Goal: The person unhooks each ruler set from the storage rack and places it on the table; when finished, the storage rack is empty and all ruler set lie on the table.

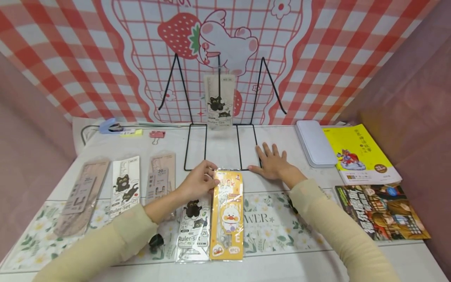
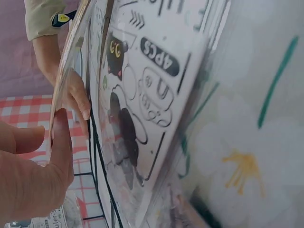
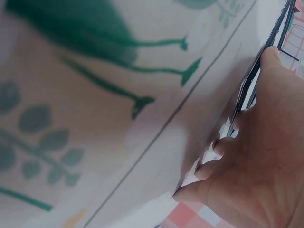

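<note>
My left hand (image 1: 198, 182) pinches the top left edge of an orange ruler set packet (image 1: 230, 219) with a duck printed on it. In the left wrist view its thumb and finger (image 2: 59, 137) sit on either side of the packet's thin edge. Just left of it lies a black-cat ruler set packet (image 1: 193, 231). My right hand (image 1: 275, 162) rests spread on the table, touching the right side of the black wire rack's base (image 1: 240, 149). Another cat ruler set packet (image 1: 220, 107) hangs on the rack's middle hook.
On the left lie two pinkish ruler packets (image 1: 81, 196) and a white cat one (image 1: 125, 184). Behind are a blue stapler (image 1: 110, 126) and a red binder clip (image 1: 157, 135). A pale case (image 1: 316, 143), a yellow book (image 1: 361, 152) and a dark comic (image 1: 384, 211) lie right.
</note>
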Tool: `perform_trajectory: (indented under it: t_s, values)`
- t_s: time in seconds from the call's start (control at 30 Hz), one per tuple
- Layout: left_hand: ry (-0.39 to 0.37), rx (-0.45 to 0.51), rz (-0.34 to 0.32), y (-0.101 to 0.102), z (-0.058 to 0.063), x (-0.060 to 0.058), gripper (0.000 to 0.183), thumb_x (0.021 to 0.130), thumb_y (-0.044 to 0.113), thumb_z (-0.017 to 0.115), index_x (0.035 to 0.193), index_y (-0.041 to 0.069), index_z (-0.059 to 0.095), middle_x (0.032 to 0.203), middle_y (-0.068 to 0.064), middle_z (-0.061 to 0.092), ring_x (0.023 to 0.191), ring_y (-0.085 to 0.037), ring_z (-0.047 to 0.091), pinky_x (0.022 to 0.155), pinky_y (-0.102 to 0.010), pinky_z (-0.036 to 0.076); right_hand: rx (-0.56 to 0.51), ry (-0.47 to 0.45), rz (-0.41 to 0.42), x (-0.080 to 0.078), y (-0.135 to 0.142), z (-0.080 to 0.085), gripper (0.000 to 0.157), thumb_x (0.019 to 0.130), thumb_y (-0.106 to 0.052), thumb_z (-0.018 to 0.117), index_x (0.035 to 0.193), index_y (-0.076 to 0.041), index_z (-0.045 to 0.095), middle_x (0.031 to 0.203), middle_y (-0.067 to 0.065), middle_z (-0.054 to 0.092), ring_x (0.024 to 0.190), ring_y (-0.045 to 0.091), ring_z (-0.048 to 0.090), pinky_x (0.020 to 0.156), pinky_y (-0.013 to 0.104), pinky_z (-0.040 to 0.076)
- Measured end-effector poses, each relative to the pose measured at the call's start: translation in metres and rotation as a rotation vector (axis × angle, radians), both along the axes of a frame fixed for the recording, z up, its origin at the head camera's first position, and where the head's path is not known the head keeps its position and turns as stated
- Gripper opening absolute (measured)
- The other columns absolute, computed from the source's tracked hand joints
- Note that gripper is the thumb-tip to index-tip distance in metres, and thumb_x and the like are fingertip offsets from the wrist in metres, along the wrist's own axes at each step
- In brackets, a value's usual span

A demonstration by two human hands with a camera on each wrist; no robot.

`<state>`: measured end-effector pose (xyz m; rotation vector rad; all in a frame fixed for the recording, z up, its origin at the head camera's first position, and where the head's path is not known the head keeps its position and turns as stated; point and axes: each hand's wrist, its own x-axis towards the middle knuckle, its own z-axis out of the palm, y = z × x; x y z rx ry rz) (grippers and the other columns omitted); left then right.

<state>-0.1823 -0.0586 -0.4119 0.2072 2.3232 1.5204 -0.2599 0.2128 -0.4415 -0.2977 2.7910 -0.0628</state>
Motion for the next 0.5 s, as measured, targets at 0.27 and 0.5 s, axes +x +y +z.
perform_trajectory:
  t_s: [0.27,0.5]
  values:
    - [-0.089,-0.073,-0.03,-0.007,0.004,0.002,0.062,0.089,0.0,0.061,0.146,0.003,0.036,0.126,-0.018,0.06,0.091,-0.018,0.068,0.075,-0.028,0.062,-0.01,0.006,0.0,0.0,0.001,-0.001,0.089,0.093,-0.07,0.034,0.157,-0.018,0.0,0.164,0.016,-0.004,0.15,0.046,-0.004,0.117,0.073,0.005]
    - [-0.221,-0.052,-0.04,-0.018,0.012,-0.001,0.069,0.088,0.0,0.061,0.149,0.005,0.028,0.14,-0.02,0.053,0.094,-0.023,0.07,0.08,-0.03,0.061,-0.002,0.0,-0.002,-0.001,0.001,-0.001,0.089,0.093,-0.07,0.033,0.157,-0.018,-0.001,0.164,0.015,-0.005,0.15,0.045,-0.005,0.117,0.073,0.005]
